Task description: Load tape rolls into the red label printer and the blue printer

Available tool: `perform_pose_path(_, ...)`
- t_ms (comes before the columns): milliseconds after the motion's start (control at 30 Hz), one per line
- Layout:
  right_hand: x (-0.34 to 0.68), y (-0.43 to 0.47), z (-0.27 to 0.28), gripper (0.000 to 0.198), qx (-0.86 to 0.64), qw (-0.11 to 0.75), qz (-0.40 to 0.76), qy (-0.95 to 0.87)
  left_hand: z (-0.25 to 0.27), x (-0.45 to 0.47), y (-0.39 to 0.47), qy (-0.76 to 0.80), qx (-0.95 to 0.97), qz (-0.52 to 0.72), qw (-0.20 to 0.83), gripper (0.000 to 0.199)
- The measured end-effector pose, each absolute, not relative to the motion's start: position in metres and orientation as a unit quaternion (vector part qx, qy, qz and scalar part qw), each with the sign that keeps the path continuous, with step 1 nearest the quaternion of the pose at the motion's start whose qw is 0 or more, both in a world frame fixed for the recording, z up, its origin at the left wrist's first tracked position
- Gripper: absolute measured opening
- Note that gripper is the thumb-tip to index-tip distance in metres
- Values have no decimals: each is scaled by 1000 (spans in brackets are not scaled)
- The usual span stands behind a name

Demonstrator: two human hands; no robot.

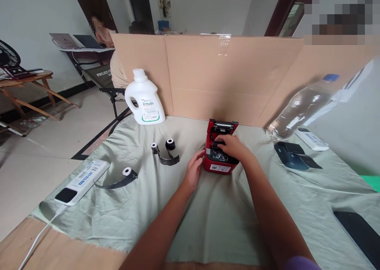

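Note:
A small red label printer (221,168) stands on the cloth with its lid (224,125) raised and a label on its near face. My right hand (231,146) reaches into it from the right, fingers bent around a dark roll (215,144) that they partly hide. Against the printer's left side rests my left hand (194,169), its fingers stretched out and holding nothing. To the left on the cloth lie black ribbon rolls with white cores, one pair joined by a loose black strip (168,160) and another roll (127,172) with its tail unwound.
Behind the printer stands a cardboard screen (196,76). A white detergent bottle (145,100) is at back left, a clear plastic bottle (303,104) leans at back right. A dark blue device (289,157), white power bank (83,181) and black phone (359,234) lie around. A person sits beyond.

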State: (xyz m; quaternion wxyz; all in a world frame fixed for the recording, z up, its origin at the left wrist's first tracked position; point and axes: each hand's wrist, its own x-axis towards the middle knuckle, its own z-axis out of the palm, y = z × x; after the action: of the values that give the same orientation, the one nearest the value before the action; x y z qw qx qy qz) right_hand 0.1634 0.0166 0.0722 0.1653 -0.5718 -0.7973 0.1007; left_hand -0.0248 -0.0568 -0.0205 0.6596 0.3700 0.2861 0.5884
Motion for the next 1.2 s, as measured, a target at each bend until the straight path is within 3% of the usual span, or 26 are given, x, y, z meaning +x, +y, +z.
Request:
perform_pose_path(67, 163, 17, 71, 27, -577, 165, 108, -793, -18, -25, -60, 320, 446, 589, 593, 50)
perform_pose_path(167, 168, 13, 82, 26, -564, 186, 159, -789, -5, -26, -64, 363, 603, 579, 411, 59)
perform_pose_path(267, 178, 5, 104, 16, -539, 239, 238, -772, 14, -24, -62, 352, 726, 527, 266, 54)
perform_pose_path(433, 188, 11, 109, 27, -601, 492, 118, -619, 24, -16, -58, 341, 793, 476, 168, 37)
perform_pose_path(500, 186, 21, 97, 34, -590, 562, 140, -563, 20, -14, -59, 348, 796, 475, 140, 35)
perform_pose_path(633, 182, 31, 72, 37, -555, 611, 256, -503, 13, -14, -62, 361, 790, 483, 109, 32)
perform_pose_path(767, 184, 9, 52, 22, -532, 618, 236, -529, 13, -16, -63, 367, 792, 485, 60, 31)
perform_pose_path(967, 182, -23, 13, 67, -465, 602, 377, -527, 13, -18, -62, 369, 775, 504, 97, 35)
perform_pose_path(1200, 176, -18, 7, 77, -454, 619, 442, -464, 16, -23, -58, 418, 747, 476, 200, 72)
